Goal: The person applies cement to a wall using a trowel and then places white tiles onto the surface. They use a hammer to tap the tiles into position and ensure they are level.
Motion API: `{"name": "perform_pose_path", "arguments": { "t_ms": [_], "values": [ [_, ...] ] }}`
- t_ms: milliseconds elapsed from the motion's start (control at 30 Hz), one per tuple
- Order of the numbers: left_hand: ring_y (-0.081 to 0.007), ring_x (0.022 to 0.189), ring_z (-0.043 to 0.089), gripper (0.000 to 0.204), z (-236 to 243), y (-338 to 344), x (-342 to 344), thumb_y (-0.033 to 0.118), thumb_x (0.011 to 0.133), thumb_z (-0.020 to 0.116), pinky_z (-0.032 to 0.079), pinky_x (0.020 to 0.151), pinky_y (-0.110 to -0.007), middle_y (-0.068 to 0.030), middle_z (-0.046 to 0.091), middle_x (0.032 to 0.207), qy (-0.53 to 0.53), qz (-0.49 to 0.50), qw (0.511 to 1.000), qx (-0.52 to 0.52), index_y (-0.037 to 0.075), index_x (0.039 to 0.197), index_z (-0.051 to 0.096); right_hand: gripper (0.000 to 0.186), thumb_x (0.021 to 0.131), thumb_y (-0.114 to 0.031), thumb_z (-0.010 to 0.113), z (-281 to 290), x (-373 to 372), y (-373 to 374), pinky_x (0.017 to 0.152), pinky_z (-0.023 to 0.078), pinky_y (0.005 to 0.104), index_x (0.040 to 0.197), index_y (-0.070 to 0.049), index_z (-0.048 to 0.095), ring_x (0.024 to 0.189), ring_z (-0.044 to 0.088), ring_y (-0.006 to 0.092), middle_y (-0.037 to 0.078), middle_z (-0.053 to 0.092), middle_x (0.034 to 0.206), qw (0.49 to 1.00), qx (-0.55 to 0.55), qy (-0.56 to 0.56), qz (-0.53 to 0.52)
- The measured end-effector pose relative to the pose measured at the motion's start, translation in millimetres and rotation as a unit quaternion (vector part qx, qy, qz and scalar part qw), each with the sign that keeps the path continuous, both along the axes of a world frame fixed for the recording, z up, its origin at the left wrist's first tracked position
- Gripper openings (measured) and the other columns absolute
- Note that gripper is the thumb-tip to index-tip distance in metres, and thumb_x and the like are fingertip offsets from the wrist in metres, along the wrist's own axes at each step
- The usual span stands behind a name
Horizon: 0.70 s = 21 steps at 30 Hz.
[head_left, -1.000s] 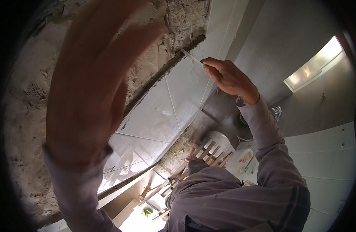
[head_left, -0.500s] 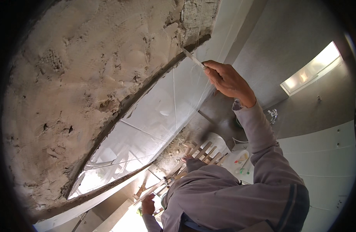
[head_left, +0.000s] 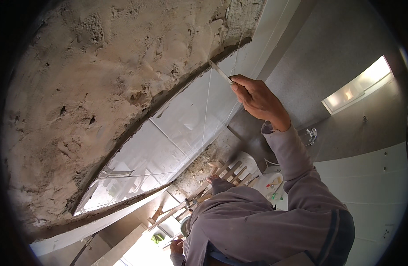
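1. The right hand (head_left: pixel 259 99) has its fingers closed around the near end of a thin flat blade (head_left: pixel 220 72). Because the grip sits so far back, the blade could twist or slip if pressed hard.
2. The blade reaches up and left from those fingertips, its tip at the dark mortar edge (head_left: pixel 168 94) above the tiles. Too steep a tilt could gouge the mortar or break out a lump.
3. Just below and left of the fingers lie the pale tiles (head_left: pixel 186 117); a slip sideways might scratch their glossy face or chip the rim.
4. Thin strings (head_left: pixel 241 35) run close above the fingers, so a careless lift could snag them.
5. Farther up-left, the rough wall (head_left: pixel 102 80) is pitted; scraping there could shed crumbs onto the tiles.
6. Well below the right fingers, the slatted wooden frame (head_left: pixel 235 173) could catch falling bits.
7. The left hand (head_left: pixel 176 246) is low beside the body, far from the blade; I cannot tell whether its fingers grip anything, and it offers no steadying there.
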State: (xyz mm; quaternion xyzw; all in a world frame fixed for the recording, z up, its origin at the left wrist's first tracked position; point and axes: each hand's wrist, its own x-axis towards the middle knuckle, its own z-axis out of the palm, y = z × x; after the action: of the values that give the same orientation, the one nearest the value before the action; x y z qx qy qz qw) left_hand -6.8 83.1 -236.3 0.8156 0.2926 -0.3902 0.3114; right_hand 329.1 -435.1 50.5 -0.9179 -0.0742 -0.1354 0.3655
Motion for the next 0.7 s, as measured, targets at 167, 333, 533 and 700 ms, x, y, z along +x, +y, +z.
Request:
{"name": "perform_pose_path", "arguments": {
  "t_ms": [167,333,533,700],
  "values": [
    [-0.0238,0.087,0.067,0.026,-37.2,24.1,1.2,0.003,0.075,0.058,0.054,0.076,-0.035,-0.0160,0.070,0.094,-0.091,-0.002,0.993,-0.068,-0.004,0.098,0.067,0.018,0.096,-0.015,0.054,-2.8,-5.2,11.6,0.056,0.045,0.0425,0.103,0.001,0.058,0.059,0.059,0.0356,0.020,0.061,0.072,0.996,-0.037,-0.067,-0.033],
    [-0.0249,0.087,0.067,0.024,-37.2,30.7,-2.3,0.002,0.077,0.060,0.054,0.076,-0.035,-0.0168,0.070,0.096,-0.090,0.028,0.991,-0.092,-0.004,0.100,0.067,0.018,0.095,-0.014,0.056,1.3,-9.1,29.5,0.059,0.047,0.0423,0.106,0.001,0.058,0.065,0.062,0.0362,0.021,0.063,0.076,0.988,-0.119,-0.101,-0.015],
    [-0.0246,0.086,0.067,0.026,-19.2,21.8,-2.9,0.001,0.078,0.060,0.055,0.074,-0.035,-0.0175,0.070,0.098,-0.069,0.055,0.993,-0.075,-0.005,0.102,0.066,0.020,0.096,-0.015,0.055,18.3,-21.2,45.7,0.060,0.048,0.0429,0.108,0.000,0.058,0.067,0.063,0.0359,0.021,0.063,0.076,1.000,0.001,-0.014,-0.004],
    [-0.0228,0.084,0.067,0.025,-22.1,18.1,-18.2,0.006,0.075,0.062,0.055,0.074,-0.035,-0.0155,0.070,0.092,-0.082,-0.019,0.996,-0.026,-0.003,0.097,0.068,0.021,0.096,-0.014,0.053,9.3,-18.6,38.4,0.060,0.048,0.0431,0.109,0.001,0.058,0.068,0.063,0.0371,0.023,0.063,0.076,0.994,-0.072,0.013,-0.078]
  ]
}}
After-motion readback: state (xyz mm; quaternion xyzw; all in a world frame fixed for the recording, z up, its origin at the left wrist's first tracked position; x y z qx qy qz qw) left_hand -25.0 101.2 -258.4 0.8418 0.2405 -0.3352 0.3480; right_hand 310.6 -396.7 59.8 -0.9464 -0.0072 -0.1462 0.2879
